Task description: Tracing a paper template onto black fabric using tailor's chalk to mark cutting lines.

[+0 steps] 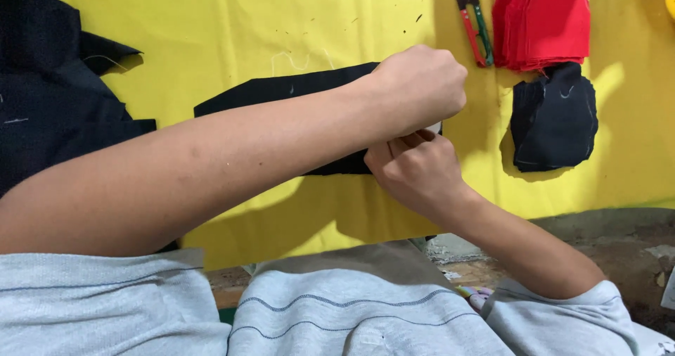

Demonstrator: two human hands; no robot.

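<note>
Head view — left hand (420,89) fisted, right hand (415,169) pinching; both grip the right end of a black cloth strip (281,89) on yellow cloth (211,18). Far right: snips (472,18), red stack (545,22), black scrap (553,117). Risk — strip may slip askew, since only one end is held.

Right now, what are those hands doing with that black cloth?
A person in a grey top is working on a long black fabric strip lying on a yellow cloth-covered table. The left hand and right hand are bunched together, pinching the strip's right end. Nearby lie red and green thread snips, a stack of red fabric pieces and a pile of small black fabric pieces.
</note>
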